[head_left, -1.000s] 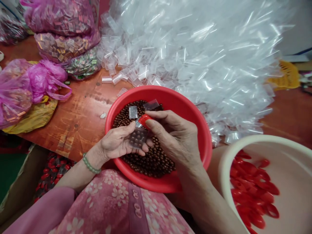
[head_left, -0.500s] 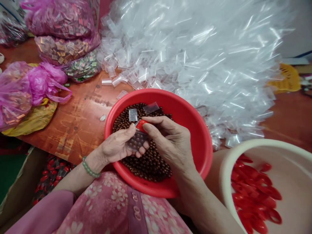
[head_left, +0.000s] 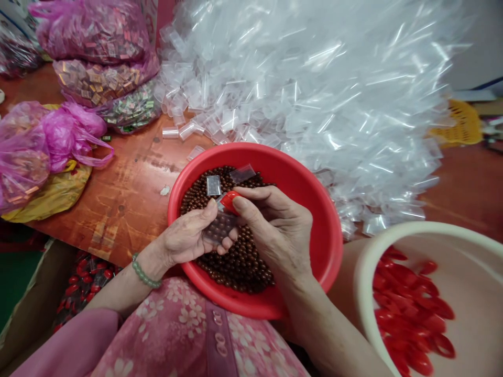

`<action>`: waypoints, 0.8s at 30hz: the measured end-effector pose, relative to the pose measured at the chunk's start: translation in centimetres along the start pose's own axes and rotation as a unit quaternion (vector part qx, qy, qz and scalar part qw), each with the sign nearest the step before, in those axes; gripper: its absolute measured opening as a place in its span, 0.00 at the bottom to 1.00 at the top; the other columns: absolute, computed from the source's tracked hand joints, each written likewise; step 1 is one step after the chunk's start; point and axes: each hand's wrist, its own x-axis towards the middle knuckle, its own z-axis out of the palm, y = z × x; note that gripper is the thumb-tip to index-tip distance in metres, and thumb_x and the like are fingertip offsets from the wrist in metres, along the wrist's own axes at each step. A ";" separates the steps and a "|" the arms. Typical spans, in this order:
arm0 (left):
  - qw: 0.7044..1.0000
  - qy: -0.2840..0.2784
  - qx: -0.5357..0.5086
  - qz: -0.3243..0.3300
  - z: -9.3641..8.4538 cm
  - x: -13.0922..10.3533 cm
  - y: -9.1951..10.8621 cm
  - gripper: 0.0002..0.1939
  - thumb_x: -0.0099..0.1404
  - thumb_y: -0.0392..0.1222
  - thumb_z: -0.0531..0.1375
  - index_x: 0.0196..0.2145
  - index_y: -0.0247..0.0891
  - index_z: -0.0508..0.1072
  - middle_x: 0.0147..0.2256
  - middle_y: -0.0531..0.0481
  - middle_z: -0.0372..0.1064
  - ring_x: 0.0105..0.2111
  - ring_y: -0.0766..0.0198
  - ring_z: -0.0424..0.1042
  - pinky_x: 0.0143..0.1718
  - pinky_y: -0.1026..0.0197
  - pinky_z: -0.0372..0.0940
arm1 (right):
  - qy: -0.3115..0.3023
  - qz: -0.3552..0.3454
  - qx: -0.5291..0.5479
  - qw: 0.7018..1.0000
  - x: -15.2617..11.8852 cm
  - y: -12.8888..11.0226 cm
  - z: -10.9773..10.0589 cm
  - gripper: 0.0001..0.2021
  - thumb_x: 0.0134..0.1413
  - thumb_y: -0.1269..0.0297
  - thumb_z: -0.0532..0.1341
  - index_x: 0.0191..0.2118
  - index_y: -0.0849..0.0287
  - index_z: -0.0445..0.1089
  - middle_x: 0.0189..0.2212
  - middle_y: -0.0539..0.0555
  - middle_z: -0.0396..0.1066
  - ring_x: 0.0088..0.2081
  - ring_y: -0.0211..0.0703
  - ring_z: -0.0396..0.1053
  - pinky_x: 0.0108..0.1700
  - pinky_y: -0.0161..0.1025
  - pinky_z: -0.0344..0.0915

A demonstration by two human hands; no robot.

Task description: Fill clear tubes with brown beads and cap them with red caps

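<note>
"Over the red basin [head_left: 329,214], what's in hand?"

"Clear sleeve [head_left: 217,229], tilted. Brown beads [head_left: 251,264] show through; whether inside or behind, can't tell. Left hand [head_left: 184,236] grips it. Right hand [head_left: 285,228] pinches a red cap [head_left: 230,202] at its upper end."

"Step?"

"Fitting cap to sleeve, by my reading. Seated or not: can't tell, fingers crowd the join."

"Next move calls for?"

"Edges lined up, left grip firm but gentle on thin walls, right thumb pressing evenly. Skewed, it might bind."

"Farther out?"

"Two loose clear pieces [head_left: 213,185] atop beads. Beyond the basin, a heap of clear sleeves [head_left: 298,94] on the table [head_left: 129,193]. Beside the right forearm, pale tub [head_left: 363,272], red pieces [head_left: 418,314] within."
</note>
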 end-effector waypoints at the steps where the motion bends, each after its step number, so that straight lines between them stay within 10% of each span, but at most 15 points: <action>1: 1.000 0.002 -0.001 -0.001 0.0 0.0 0.0 0.27 0.65 0.60 0.58 0.32 0.29 0.75 0.29 0.46 0.72 0.26 0.68 0.72 0.27 0.67 0.64 | -0.003 0.003 0.003 1.000 0.1 0.0 -0.1 0.05 0.54 0.61 0.67 0.34 0.54 0.74 0.24 0.47 0.73 0.15 0.33 0.65 0.16 0.33 0.65; 24: 0.998 0.040 0.032 0.040 0.2 0.1 -0.3 0.29 0.54 0.65 0.66 0.29 0.30 0.73 0.26 0.50 0.70 0.24 0.71 0.68 0.27 0.66 0.61 | 0.001 -0.031 0.010 0.999 0.0 1.1 0.3 0.06 0.53 0.61 0.68 0.35 0.56 0.74 0.22 0.45 0.71 0.18 0.31 0.65 0.19 0.30 0.65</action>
